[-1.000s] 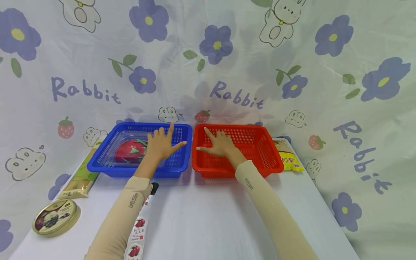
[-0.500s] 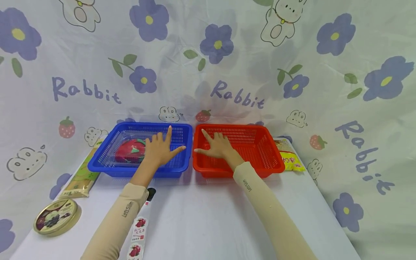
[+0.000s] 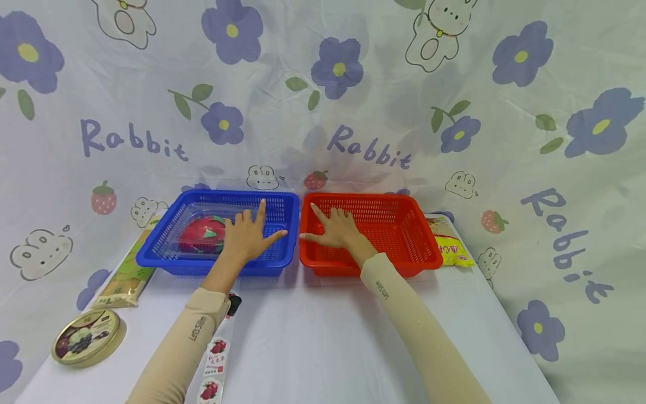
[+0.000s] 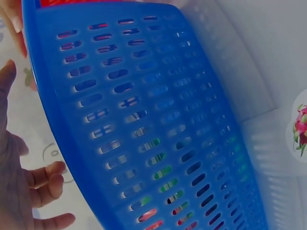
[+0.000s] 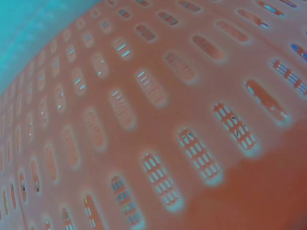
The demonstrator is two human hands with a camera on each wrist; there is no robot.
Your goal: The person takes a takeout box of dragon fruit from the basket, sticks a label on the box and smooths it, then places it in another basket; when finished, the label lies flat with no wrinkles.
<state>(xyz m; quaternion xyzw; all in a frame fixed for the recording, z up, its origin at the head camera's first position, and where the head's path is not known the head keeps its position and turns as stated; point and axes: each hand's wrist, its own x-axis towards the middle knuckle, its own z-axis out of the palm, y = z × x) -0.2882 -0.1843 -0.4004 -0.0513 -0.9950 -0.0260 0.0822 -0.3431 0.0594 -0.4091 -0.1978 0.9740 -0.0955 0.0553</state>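
My left hand (image 3: 246,234) hovers over the right part of a blue plastic basket (image 3: 174,268), index finger and thumb spread apart. Nothing is in its grasp. Inside that basket, left of the hand, a red and green dragon-fruit-like thing (image 3: 199,237) lies in a clear plastic box. My right hand (image 3: 335,231) is over the left side of a red plastic basket (image 3: 398,247), also spread and holding nothing. In the left wrist view the left hand's fingers (image 4: 45,179) show past the rim of the blue basket (image 4: 110,91). Only slotted basket wall (image 5: 129,139) fills the right wrist view.
A strip of dragon fruit stickers (image 3: 216,359) lies in front, partly under the left forearm. A round gold tin (image 3: 87,339) and a long green packet (image 3: 123,280) sit at left. A yellow packet (image 3: 451,249) lies right of the red basket.
Both hands have drawn slightly back toward the body and a little to the left. They stay spread, and the baskets and other things lie as before.
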